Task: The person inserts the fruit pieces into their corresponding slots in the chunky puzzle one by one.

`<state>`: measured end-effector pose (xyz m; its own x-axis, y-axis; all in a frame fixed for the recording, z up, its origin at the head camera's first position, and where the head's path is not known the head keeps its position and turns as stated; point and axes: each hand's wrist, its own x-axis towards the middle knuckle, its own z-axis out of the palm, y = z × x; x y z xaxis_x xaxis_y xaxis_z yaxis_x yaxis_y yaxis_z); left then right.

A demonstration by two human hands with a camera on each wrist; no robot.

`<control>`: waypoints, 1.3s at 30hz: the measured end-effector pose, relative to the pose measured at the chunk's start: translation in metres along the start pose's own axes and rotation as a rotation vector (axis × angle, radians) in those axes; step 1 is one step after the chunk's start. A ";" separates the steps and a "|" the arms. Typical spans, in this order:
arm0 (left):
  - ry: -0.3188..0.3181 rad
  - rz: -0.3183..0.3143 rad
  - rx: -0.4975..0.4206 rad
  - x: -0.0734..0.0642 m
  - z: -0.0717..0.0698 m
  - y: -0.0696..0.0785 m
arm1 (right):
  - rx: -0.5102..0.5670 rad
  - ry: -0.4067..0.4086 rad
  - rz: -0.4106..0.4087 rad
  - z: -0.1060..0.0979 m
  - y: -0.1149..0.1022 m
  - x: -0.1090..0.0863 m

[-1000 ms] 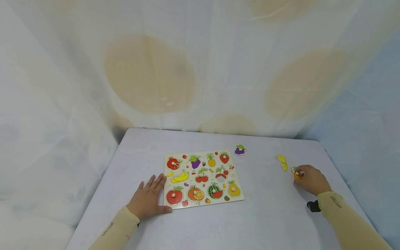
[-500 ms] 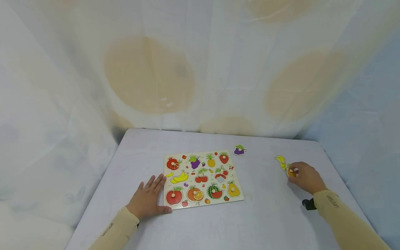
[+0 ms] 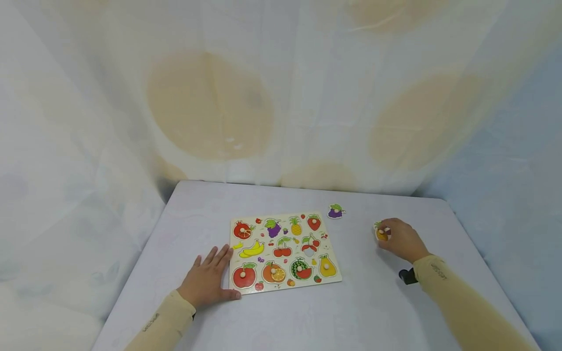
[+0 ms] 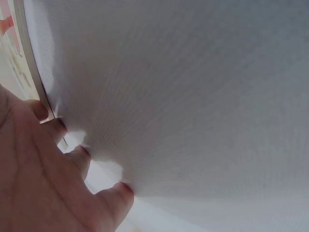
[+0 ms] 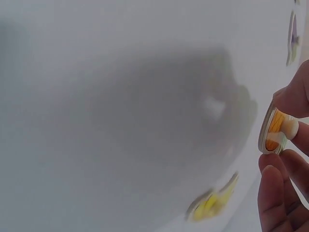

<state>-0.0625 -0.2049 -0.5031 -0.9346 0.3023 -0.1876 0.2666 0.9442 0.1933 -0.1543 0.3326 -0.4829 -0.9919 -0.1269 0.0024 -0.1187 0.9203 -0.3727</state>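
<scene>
My left hand (image 3: 207,279) lies flat at the left edge of a wooden fruit puzzle board (image 3: 307,283), fingers spread, with fingertips and thumb at its border. In the left wrist view the fingertips (image 4: 123,191) press on the white cloth beside the board's edge. Over the right of the table, my right hand (image 3: 404,240) pinches a pineapple puzzle piece (image 5: 275,130), tilted and raised above the surface. Its white knob sits at the fingers. A banana piece (image 5: 212,205) lies below it in the right wrist view; the right hand hides it in the head view.
A grape piece (image 3: 335,211) lies on the table beyond the board's upper right corner. Several knobbed fruit pieces sit in the board, among them an apple (image 3: 244,278) and a pear (image 3: 327,268). White cloth (image 3: 360,312) covers the table, and curtains (image 3: 307,122) enclose it.
My right hand has moved left and away from me with the pineapple piece, passing over the banana piece. The left hand and the board have stayed in place.
</scene>
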 end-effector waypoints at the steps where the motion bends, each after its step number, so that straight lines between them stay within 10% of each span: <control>1: 0.000 0.000 -0.001 0.000 0.000 0.000 | -0.001 -0.004 0.003 0.002 -0.005 0.003; 25: -0.002 -0.005 -0.004 0.000 0.000 0.000 | 0.077 -0.058 -0.112 0.038 -0.129 0.057; 39: 0.001 0.001 -0.001 -0.001 -0.002 0.000 | 0.111 -0.123 -0.173 0.057 -0.166 0.071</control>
<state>-0.0622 -0.2049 -0.5012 -0.9345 0.3031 -0.1864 0.2674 0.9438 0.1944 -0.2022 0.1496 -0.4742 -0.9434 -0.3298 -0.0355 -0.2741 0.8355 -0.4763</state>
